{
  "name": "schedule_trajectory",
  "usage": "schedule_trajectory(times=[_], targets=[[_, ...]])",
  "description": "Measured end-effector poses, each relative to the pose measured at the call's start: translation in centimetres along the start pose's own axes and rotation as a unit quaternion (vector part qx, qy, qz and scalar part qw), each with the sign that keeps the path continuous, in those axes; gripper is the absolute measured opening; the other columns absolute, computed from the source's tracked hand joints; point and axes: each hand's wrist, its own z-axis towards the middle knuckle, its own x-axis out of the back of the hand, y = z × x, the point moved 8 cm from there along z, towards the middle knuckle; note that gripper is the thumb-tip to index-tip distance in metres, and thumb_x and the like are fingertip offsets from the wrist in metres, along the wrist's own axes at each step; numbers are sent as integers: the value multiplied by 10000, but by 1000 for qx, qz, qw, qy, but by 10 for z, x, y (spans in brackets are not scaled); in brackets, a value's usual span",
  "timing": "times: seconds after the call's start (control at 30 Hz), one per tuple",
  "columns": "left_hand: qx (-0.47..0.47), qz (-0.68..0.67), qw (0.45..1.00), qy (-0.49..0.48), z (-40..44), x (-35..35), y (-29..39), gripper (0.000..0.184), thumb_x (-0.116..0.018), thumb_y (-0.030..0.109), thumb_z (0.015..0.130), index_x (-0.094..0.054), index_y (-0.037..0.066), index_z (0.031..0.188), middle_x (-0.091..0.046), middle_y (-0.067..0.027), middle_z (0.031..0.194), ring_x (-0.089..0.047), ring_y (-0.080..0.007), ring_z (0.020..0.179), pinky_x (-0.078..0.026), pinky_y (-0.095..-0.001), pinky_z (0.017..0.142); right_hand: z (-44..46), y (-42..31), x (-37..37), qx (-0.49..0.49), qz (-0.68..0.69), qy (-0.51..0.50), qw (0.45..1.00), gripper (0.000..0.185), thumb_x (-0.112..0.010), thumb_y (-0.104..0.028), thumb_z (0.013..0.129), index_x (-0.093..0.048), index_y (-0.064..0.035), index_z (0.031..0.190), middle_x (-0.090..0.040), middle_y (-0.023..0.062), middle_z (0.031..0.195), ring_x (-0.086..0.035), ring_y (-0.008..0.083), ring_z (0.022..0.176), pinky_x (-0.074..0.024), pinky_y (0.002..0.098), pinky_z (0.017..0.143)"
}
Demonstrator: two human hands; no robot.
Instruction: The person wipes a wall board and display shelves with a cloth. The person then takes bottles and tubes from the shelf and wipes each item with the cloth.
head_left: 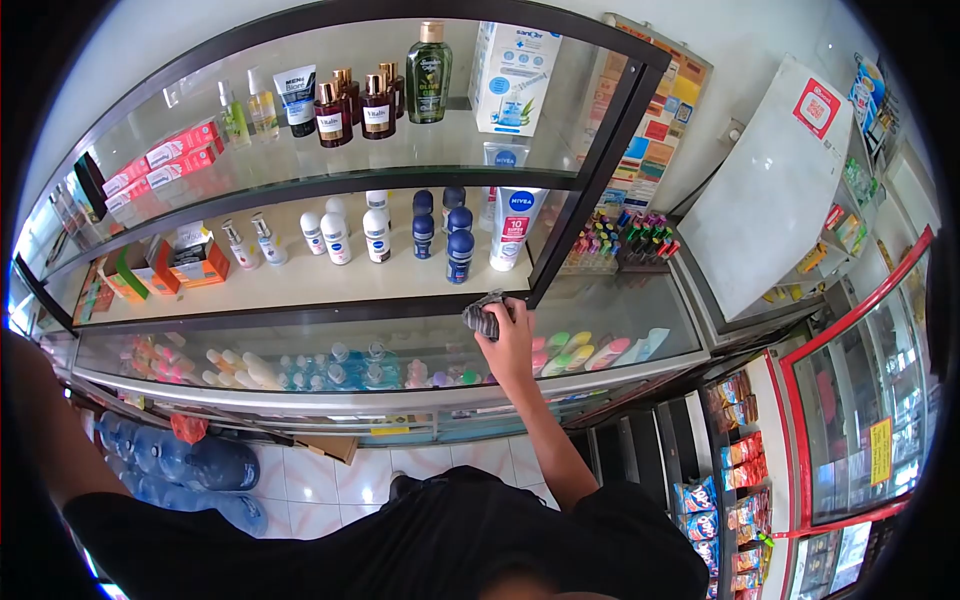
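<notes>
My right hand is closed around a bunched dark grey cloth. It rests at the lower front edge of the shelf cabinet, near the right corner. Just above it on the shelf stand a white Nivea tube and several dark blue roll-on deodorants. White roll-on deodorants stand further left. My left arm reaches up along the left edge of the view, and its hand is out of sight.
Below the shelf, a glass counter holds several bottles. The upper shelf carries perfume bottles, a green olive oil bottle and a white box. Large blue water jugs lie on the floor at left. Snack bags hang at right.
</notes>
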Motion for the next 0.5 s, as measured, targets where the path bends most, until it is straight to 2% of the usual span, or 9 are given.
schedule_trajectory(times=[0.37, 0.5], targets=[[33, -31, 999, 9, -13, -18, -23, 197, -622, 188, 755, -645, 53, 898, -607, -85, 837, -597, -178, 792, -447, -308, 730, 0, 0, 0, 5, 4, -11, 1000, 523, -834, 8, 655, -618, -113, 1116, -540, 120, 1201, -505, 387, 1058, -461, 487, 905], [44, -36, 998, 15, -19, -22, -29, 197, -622, 187, 753, -645, 52, 895, -608, -86, 834, -598, -178, 789, -448, -308, 727, 1, -3, 2, 0, 9, -8, 1000, 492, -820, 5, 661, -634, -100, 1104, -552, 119, 1163, -512, 369, 1054, -453, 464, 902]])
